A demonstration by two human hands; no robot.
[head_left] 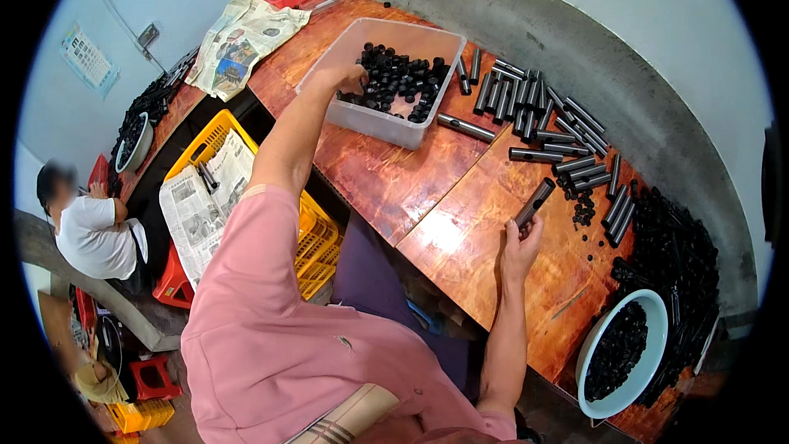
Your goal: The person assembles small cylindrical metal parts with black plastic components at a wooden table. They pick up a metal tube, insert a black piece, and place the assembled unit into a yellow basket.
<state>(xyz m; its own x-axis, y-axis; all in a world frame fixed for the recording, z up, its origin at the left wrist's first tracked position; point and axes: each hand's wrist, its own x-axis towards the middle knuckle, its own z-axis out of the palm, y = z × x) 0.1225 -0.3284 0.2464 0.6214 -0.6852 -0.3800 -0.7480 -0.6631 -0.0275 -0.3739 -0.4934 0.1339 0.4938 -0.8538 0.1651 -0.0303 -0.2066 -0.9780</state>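
My left hand [348, 79] reaches over the near left side of a translucent plastic bin [382, 130]. Its fingers curl down at the small black caps [403, 74] inside; whether a cap is between them is hidden. On the right, my right hand [521, 245] is closed around the lower end of a dark, shiny tube [536, 201], held tilted above the wooden table [448, 230]. Beyond that hand lie several similar tubes [526, 99], loosely grouped, with a small pile of tiny black pieces [583, 212] beside them.
A pale blue basin [585, 362] of small black parts stands at the near right, against a large heap of black pieces [678, 255]. Yellow crates [316, 238], one topped with newspaper [201, 197], are left of my legs. A person in white [99, 234] sits farther left.
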